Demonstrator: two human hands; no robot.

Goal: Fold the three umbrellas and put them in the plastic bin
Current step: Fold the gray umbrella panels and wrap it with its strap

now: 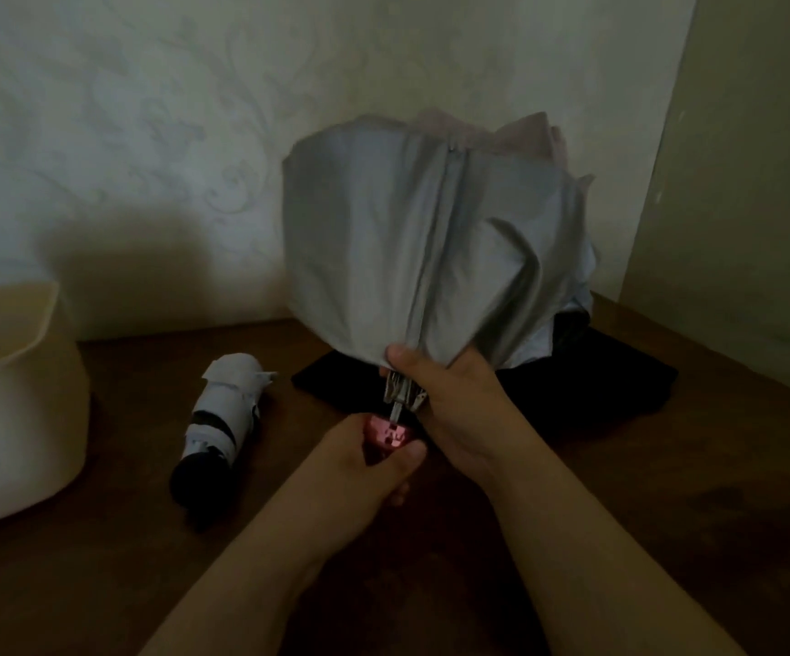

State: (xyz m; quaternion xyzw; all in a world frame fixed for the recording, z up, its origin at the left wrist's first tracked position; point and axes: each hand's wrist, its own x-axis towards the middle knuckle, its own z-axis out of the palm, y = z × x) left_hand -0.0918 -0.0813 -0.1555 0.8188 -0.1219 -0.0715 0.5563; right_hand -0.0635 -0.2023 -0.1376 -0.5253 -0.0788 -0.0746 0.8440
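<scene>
A half-collapsed umbrella with a silver-grey lining and pinkish outer cloth (412, 239) stands up in front of me, its canopy loose and bunched. My right hand (449, 400) grips the gathered ribs and cloth at the canopy's base. Just below, my left hand (374, 461) holds the umbrella's pink handle (386, 435). A folded, rolled umbrella in white and black (220, 426) lies on the wooden table to the left. A dark umbrella (587, 381) lies flat behind my hands, partly hidden by the canopy. The pale plastic bin (19, 400) sits at the far left.
The brown wooden table (667, 513) runs into a corner, with a patterned wall (147, 134) behind and a plain panel (738, 182) on the right. Bare tabletop shows at the lower right and lower left.
</scene>
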